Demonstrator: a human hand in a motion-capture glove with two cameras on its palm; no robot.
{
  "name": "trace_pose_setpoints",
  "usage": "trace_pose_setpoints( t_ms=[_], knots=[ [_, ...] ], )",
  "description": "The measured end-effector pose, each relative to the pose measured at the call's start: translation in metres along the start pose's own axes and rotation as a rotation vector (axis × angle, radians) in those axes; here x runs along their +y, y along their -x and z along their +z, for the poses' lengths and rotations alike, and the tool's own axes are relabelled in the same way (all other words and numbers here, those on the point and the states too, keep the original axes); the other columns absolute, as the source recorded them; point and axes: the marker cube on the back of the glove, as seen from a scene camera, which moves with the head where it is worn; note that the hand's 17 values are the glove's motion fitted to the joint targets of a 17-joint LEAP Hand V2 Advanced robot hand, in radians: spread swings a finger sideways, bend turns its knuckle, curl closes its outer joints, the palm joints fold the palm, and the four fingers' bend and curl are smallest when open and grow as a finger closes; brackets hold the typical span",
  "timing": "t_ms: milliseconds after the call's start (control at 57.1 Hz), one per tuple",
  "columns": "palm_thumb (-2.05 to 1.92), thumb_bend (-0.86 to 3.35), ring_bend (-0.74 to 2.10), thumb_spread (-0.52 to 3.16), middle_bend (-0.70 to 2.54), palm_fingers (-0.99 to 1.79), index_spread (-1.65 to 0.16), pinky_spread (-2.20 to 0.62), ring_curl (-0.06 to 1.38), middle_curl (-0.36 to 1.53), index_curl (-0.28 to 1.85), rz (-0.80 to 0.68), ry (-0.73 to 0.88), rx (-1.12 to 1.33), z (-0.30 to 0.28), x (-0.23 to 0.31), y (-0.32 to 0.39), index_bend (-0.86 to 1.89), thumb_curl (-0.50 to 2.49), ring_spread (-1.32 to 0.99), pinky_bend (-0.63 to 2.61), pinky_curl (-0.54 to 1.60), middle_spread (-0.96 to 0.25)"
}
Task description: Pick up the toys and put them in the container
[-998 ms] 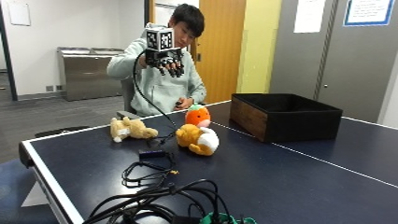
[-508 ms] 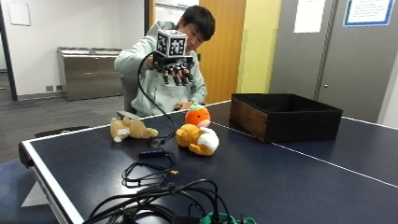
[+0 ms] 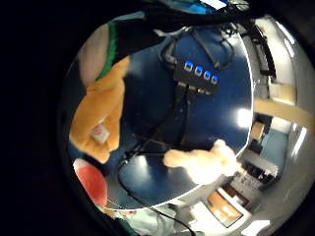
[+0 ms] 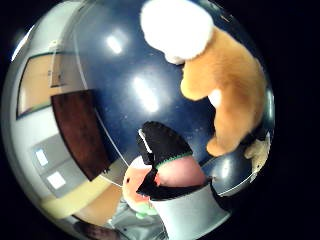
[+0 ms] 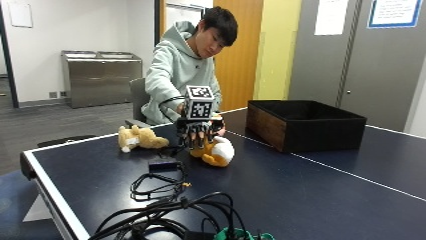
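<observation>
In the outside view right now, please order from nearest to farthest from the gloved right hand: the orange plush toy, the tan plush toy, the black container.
From the gloved right hand:
1. Orange plush toy, directly under the fingers.
2. Tan plush toy, lying on the table toward its end.
3. Black container, across the white line.

Person, seated at table: pale mint-green hooded sweatshirt (image 5: 178,75), hood down behind neck, long sleeves w/ ribbed cuffs; dark short hair. Right hand (image 5: 198,134): black glove, fingers fully covered, black straps across the back. Thumb-side palm view: one black-gloved fingertip (image 4: 161,142) w/ thin green seam line at its base, white edging along one side; below it a grey plastic piece of the glove rig (image 4: 187,212). Little-finger-side palm view: black glove fabric w/ green trim at edge.
</observation>
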Motion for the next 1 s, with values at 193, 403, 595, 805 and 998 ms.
trace_pose_setpoints(
  t_ms=[193, 403, 595, 805, 998],
  knots=[
    [0.18, 0.07, 0.61, 1.26, 0.29, 0.28, -0.14, 0.0, 0.28, 0.26, 0.1, 0.036, -0.028, 0.029, 0.035, -0.001, 0.001, 0.05, 0.27, -0.03, 0.98, 0.37, -0.01],
    [0.53, 0.26, 1.03, 1.37, 0.56, 0.97, -0.19, -0.33, 0.42, 0.38, 0.06, -0.023, -0.025, -0.065, 0.037, -0.002, 0.002, 0.11, 0.39, -0.27, 1.06, 0.38, -0.16],
    [0.7, 0.26, 1.16, 1.1, 0.74, 1.11, -0.25, -0.39, 0.51, 0.51, 0.03, -0.113, 0.104, -0.116, 0.019, 0.024, 0.011, 0.22, 0.54, -0.35, 1.06, 0.42, -0.24],
    [0.75, 0.23, 1.21, 0.85, 0.86, 1.1, -0.31, -0.4, 0.56, 0.64, 0.04, -0.259, 0.079, 0.018, -0.039, 0.076, 0.032, 0.42, 0.66, -0.37, 1.1, 0.47, -0.3],
    [0.76, 0.21, 1.24, 0.7, 0.89, 1.05, -0.35, -0.4, 0.6, 0.75, 0.05, -0.424, -0.069, 0.046, -0.137, 0.147, 0.093, 0.56, 0.76, -0.38, 1.15, 0.5, -0.32]
  ],
)
